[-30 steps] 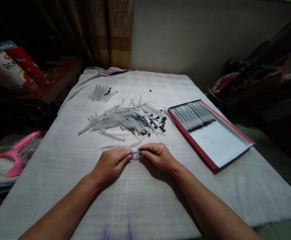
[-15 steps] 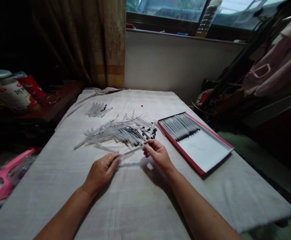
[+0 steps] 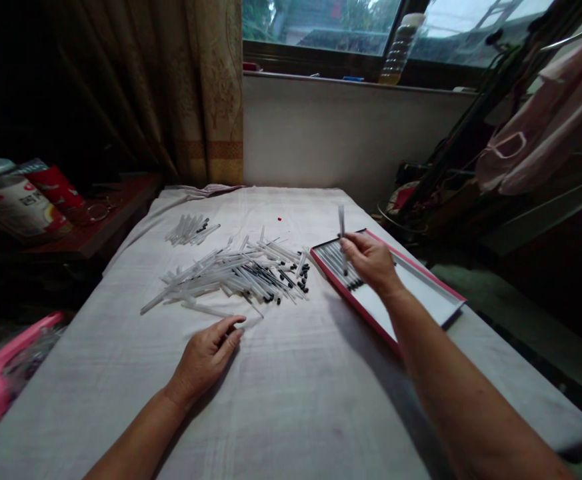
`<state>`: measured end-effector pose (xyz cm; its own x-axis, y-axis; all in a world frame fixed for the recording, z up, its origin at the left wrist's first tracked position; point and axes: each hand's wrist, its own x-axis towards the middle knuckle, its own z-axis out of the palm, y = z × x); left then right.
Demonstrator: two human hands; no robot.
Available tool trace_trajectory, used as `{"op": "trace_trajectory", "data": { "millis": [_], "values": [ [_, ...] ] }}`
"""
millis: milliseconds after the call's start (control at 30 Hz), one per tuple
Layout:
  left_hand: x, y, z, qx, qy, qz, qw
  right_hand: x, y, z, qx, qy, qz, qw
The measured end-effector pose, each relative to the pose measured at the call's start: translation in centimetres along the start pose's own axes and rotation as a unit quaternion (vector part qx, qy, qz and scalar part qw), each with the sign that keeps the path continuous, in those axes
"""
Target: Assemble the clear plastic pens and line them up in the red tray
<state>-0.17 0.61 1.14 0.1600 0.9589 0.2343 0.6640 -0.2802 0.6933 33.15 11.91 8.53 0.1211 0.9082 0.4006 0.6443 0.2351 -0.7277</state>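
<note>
Upright over the shallow red-edged box (image 3: 331, 277), a clear pen (image 3: 341, 223) with a dark lower end is pinched in my right hand (image 3: 375, 261). Beneath that hand, a row of similar pens (image 3: 328, 257) lies side by side in the box, partly covered by the hand. My left hand (image 3: 205, 357) rests on the cloth with thumb and fingers a little apart, holding nothing. Just beyond its fingertips spreads a loose pile of clear pen tubes (image 3: 205, 277), with dark refills (image 3: 255, 272) and small black pieces (image 3: 303, 285) at its right side.
A smaller group of tubes (image 3: 185, 229) lies farther back on the cloth-covered table (image 3: 281, 413), with a tiny red piece (image 3: 279, 219) to its right. Jars stand on a side shelf (image 3: 141, 193) at left, above pink-handled scissors (image 3: 11, 373). Pink cloth hangs at right.
My right hand has moved right and up with the pen, from near my left hand to over the box. The left hand has let go of the pen and stayed in place.
</note>
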Motion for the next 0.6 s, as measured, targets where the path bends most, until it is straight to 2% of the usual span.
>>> {"op": "trace_trajectory", "data": {
  "millis": [33, 100, 200, 267, 333, 600],
  "values": [
    [0.1, 0.0, 0.0, 0.0, 0.004, -0.001, 1.0, 1.5, 1.4, -1.4, -0.092, 0.008, 0.017, 0.996],
    [0.1, -0.1, 0.1, -0.002, 0.006, -0.005, 1.0, 3.7, 3.8, -3.2, -0.267, -0.013, 0.085, 0.96],
    [0.2, -0.2, 0.3, -0.001, 0.01, -0.012, 1.0, 5.3, 6.4, -4.0, -0.411, -0.08, 0.125, 0.9],
    [0.2, -0.2, 0.3, 0.001, 0.015, -0.012, 1.0, 5.6, 7.5, -3.8, -0.45, -0.108, 0.132, 0.876],
    [0.1, -0.3, 0.4, 0.002, 0.018, -0.009, 1.0, 5.7, 8.3, -3.4, -0.467, -0.122, 0.133, 0.865],
    [0.2, -0.4, 0.5, -0.003, 0.015, -0.008, 1.0, 5.4, 9.3, -2.6, -0.485, -0.137, 0.126, 0.854]
  ]
}}
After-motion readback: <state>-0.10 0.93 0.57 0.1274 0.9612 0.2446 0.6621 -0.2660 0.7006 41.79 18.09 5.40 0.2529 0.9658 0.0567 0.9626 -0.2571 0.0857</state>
